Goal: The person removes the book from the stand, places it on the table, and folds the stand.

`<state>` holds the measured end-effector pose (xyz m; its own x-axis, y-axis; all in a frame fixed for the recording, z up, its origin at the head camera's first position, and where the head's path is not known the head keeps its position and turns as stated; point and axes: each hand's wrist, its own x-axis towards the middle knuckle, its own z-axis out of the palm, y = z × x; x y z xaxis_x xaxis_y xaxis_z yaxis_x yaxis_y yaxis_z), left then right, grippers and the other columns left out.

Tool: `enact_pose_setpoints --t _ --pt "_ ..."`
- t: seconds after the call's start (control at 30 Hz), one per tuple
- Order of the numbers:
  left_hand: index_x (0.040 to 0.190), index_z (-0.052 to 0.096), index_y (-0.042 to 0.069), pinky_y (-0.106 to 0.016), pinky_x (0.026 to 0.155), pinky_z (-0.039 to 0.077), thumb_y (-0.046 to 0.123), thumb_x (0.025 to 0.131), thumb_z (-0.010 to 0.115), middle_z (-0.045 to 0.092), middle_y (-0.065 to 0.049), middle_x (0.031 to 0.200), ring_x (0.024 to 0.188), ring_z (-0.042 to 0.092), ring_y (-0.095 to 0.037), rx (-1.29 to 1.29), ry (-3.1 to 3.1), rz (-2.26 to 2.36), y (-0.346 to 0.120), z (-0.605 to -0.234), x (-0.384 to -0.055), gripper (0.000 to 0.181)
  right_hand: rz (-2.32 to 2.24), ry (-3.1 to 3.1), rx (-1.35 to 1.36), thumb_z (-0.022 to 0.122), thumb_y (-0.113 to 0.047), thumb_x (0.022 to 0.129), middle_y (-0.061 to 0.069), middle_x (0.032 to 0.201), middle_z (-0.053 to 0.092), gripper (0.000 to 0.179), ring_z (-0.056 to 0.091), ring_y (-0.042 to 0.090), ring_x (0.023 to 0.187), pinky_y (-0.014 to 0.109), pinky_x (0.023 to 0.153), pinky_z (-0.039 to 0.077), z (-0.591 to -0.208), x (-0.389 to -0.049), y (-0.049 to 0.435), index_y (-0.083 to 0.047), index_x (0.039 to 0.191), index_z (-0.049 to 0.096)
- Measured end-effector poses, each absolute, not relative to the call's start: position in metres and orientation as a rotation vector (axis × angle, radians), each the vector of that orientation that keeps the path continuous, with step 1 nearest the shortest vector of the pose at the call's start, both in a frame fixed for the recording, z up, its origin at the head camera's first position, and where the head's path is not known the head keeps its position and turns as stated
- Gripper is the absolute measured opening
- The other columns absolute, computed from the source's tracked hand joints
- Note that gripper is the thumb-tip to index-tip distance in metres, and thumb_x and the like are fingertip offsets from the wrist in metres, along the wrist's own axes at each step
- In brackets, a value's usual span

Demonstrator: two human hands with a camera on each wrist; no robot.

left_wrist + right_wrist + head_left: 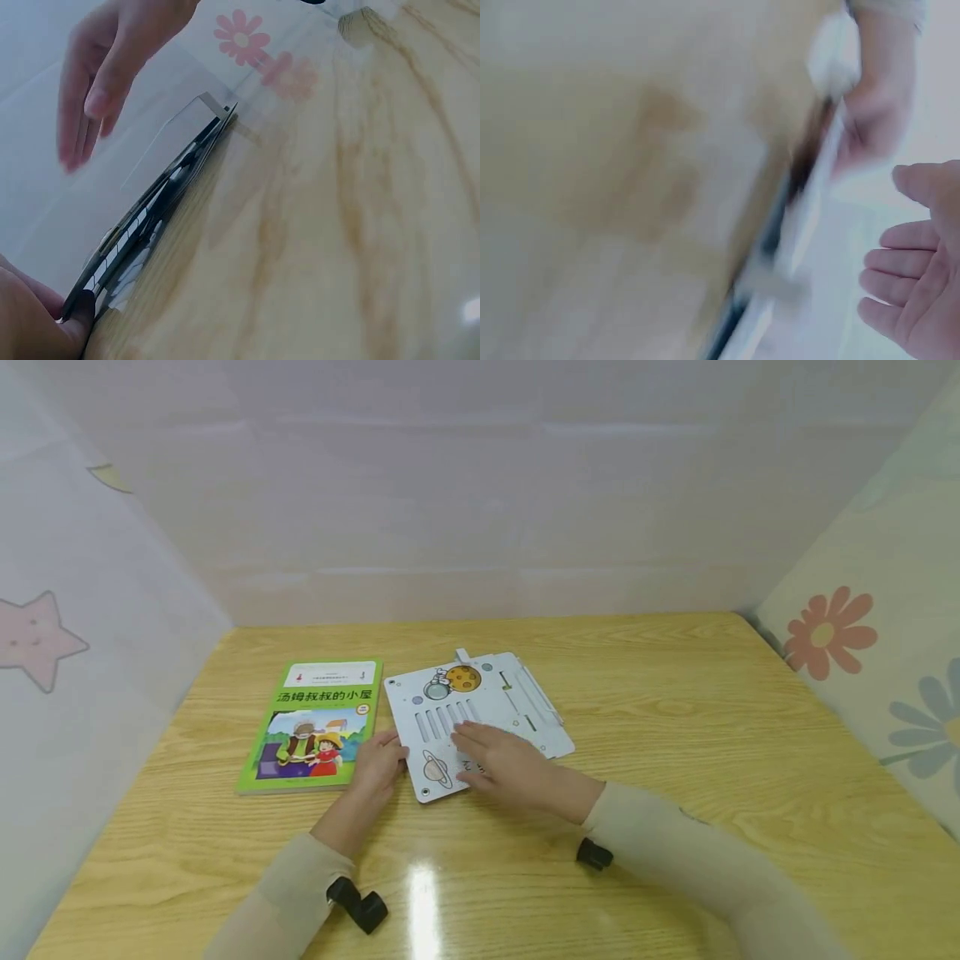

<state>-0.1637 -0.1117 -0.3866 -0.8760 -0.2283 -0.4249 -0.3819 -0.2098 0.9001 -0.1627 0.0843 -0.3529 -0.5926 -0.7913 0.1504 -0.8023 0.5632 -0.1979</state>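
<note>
A white folding book stand (442, 727), printed with a planet, an astronaut and slots, lies at an angle on the table. My left hand (377, 767) pinches its left edge, thumb on top; in the left wrist view that hand (34, 315) grips the corner of the layered panels (161, 199). Over the stand's lower middle is my right hand (510, 768), fingers extended and holding nothing. The left wrist view shows the right hand (124, 67) raised apart from the panels. In the blurred right wrist view its fingers (900, 262) are loosely bent, beside the stand's edge (780, 247).
A green picture book (315, 727) lies flat just left of the stand. The wooden table (675, 710) reaches back to a pale cloth wall (480, 527). Side cloths carry a pink star (41, 642) and a red flower (828, 633).
</note>
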Motion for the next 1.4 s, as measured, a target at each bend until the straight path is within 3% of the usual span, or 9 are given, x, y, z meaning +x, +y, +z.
enact_pose_setpoints --t 0.27,0.47,0.77,1.4 --pt "0.125 0.038 -0.006 -0.031 0.09 0.037 -0.011 0.08 0.042 0.041 -0.02 0.125 0.112 0.041 -0.025 -0.777 1.898 2.206 -0.112 -0.387 -0.166 0.045 0.45 -2.929 0.977 0.057 -0.033 0.083 0.024 0.133 0.027 0.069 0.023 0.033 0.122 0.043 0.098 0.023 -0.356 -0.19 0.159 0.009 0.129 0.028" --pt "0.124 0.038 -0.006 -0.031 0.089 0.037 -0.01 0.08 0.043 0.042 -0.02 0.124 0.112 0.042 -0.025 -0.798 1.92 2.179 -0.111 -0.387 -0.166 0.045 0.459 -2.979 1.006 0.06 -0.034 0.08 0.03 0.126 0.033 0.074 0.032 0.037 0.116 0.043 0.094 0.028 -0.374 -0.199 0.185 0.015 0.125 0.029" --pt "0.124 0.039 -0.005 -0.03 0.087 0.038 -0.009 0.08 0.044 0.044 -0.019 0.123 0.11 0.044 -0.024 -0.805 1.931 2.171 -0.111 -0.387 -0.166 0.044 0.507 -2.946 1.058 0.062 -0.034 0.078 0.027 0.123 0.039 0.071 0.039 0.036 0.111 0.042 0.092 0.032 -0.379 -0.2 0.184 0.013 0.123 0.035" --pt "0.123 0.04 -0.005 -0.031 0.086 0.039 -0.009 0.08 0.044 0.045 -0.019 0.122 0.108 0.045 -0.024 -0.799 1.941 2.183 -0.111 -0.389 -0.167 0.043 0.285 -2.958 1.18 0.056 -0.042 0.079 0.026 0.122 0.042 0.07 0.04 0.036 0.111 0.042 0.09 0.034 -0.386 -0.202 0.174 0.012 0.121 0.04"
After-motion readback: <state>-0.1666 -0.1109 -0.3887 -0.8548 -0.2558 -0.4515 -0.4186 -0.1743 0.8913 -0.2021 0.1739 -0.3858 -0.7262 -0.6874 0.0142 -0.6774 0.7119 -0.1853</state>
